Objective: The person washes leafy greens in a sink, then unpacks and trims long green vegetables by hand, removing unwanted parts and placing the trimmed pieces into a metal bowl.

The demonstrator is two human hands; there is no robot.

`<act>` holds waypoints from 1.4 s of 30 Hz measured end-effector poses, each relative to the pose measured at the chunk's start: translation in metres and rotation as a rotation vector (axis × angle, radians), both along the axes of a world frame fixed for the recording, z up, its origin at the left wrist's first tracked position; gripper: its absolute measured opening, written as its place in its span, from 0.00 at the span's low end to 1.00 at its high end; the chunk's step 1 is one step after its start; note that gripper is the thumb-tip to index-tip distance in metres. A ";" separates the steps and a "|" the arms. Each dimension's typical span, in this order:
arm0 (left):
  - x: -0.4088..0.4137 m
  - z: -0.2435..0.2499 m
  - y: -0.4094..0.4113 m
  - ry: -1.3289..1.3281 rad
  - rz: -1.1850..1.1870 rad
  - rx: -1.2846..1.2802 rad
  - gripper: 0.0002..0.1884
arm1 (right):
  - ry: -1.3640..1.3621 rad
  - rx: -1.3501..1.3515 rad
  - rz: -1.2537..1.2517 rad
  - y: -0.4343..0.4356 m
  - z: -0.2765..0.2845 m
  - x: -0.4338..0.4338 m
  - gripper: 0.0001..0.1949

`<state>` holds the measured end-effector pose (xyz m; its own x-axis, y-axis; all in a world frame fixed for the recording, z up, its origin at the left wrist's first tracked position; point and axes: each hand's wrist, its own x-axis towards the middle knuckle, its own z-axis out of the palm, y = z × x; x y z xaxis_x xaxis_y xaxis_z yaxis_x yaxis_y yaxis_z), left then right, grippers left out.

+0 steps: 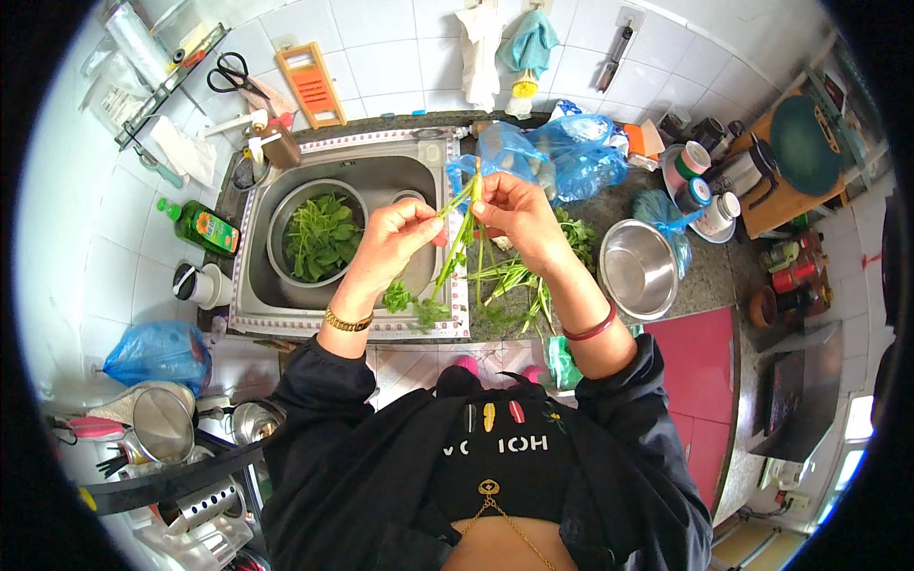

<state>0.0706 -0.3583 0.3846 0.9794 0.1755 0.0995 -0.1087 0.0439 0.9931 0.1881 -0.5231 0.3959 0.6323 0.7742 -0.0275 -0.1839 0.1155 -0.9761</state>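
Observation:
My right hand (515,218) pinches the top of a bunch of leafy green stems (457,258), which hang with their feathery leaves down over the sink's right rim. The fingers of my left hand (403,232) are closed on a thin stem of the same bunch. More leafy herbs (510,280) lie on the counter below my right hand. In the left part of the steel sink (300,300) stands a round metal bowl (364,207) with loose green leaves (323,239) in it.
An empty steel bowl (638,270) stands on the counter to the right. Blue plastic bags (578,160) lie behind my right hand. A green dish soap bottle (207,227) stands left of the sink, and jars (714,214) sit on a plate at the right.

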 end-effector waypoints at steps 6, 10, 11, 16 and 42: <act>0.004 0.002 -0.023 -0.073 0.023 0.087 0.07 | 0.090 0.150 0.040 0.007 0.003 -0.005 0.09; 0.010 -0.020 -0.016 0.006 0.040 0.277 0.06 | -0.170 0.155 0.045 -0.003 0.009 0.008 0.12; 0.008 -0.013 -0.017 0.052 0.085 0.197 0.06 | -0.223 0.127 -0.001 -0.013 0.013 0.014 0.13; -0.006 -0.029 0.004 0.013 0.290 0.040 0.07 | -0.348 -0.237 -0.294 -0.081 -0.002 0.030 0.07; -0.038 -0.062 -0.011 0.110 0.408 0.292 0.07 | -1.554 -0.741 -0.061 -0.027 -0.166 -0.020 0.12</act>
